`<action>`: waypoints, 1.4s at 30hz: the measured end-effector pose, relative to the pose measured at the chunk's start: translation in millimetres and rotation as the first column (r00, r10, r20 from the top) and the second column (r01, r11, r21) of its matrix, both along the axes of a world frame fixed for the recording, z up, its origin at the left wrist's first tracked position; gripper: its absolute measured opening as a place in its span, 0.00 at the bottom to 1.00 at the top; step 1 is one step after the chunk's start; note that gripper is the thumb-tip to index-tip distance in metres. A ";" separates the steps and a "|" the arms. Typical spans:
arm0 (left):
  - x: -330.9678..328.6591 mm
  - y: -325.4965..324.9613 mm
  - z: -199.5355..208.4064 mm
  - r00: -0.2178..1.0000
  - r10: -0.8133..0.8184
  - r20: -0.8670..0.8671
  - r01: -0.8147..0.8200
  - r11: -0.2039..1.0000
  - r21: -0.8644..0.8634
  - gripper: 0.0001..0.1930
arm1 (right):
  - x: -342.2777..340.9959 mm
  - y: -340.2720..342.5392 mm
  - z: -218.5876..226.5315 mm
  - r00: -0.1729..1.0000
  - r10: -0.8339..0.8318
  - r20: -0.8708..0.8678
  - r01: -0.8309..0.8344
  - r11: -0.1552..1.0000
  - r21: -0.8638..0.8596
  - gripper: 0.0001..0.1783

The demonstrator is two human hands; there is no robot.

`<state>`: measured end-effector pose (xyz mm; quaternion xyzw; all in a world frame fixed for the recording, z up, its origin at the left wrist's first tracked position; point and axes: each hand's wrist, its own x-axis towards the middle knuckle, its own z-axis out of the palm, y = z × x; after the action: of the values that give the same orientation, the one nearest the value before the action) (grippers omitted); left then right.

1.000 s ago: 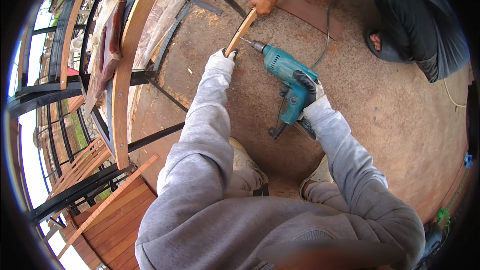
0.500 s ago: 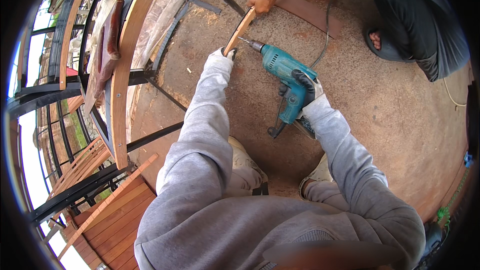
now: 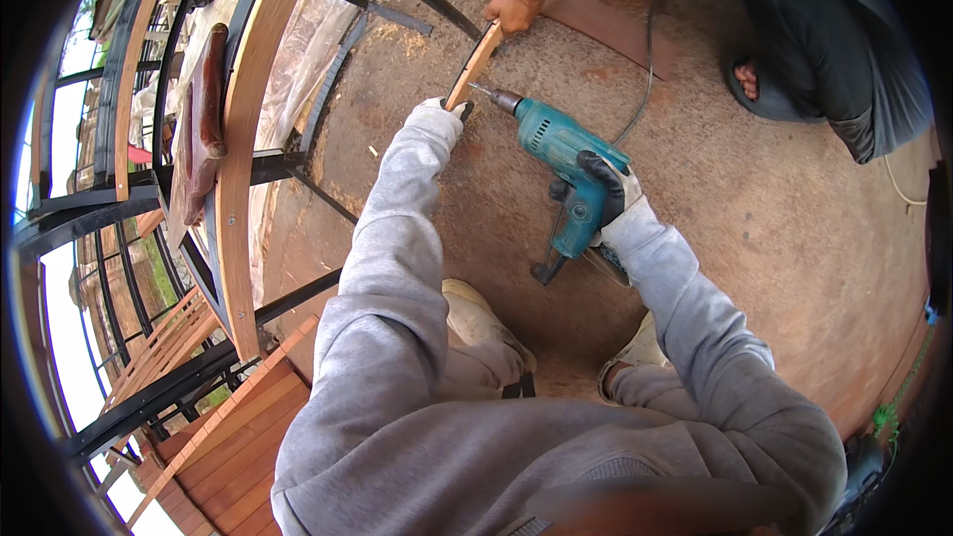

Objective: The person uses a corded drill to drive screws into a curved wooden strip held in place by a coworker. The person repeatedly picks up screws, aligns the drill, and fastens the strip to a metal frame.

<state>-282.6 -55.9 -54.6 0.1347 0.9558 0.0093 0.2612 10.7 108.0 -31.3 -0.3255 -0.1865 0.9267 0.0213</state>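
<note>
My right hand, in a black-and-white glove, is wrapped round the grip of a teal power drill. Its chuck and thin bit point left, the tip right by the side of a narrow wooden slat; whether it touches I cannot tell. At the slat's near end is my left hand, closed on it, its fingers mostly hidden by sleeve and wood. A co-worker's bare hand grips the slat's far end. A grey side handle hangs below the drill.
To the left stands a black metal frame with curved wooden slats and a red-brown curved wooden piece. A reddish plank panel lies lower left. The drill's cord runs back across the concrete floor. The co-worker crouches at far right.
The drill has shifted slightly left and down, its bit closer to the slat. The slat and both hands on it have moved a little left. Both of my hands keep their grip.
</note>
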 end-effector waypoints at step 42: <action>22.9 10.9 4.6 0.993 0.092 -0.076 -0.084 0.991 0.100 0.19 | 1.1 2.0 -10.3 0.998 0.031 -0.050 -0.023 0.989 0.149 0.35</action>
<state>-259.7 -45.0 -50.0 0.1051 0.9690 0.0616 0.2151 11.8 110.1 -41.7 -0.2960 -0.2587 0.9187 0.0377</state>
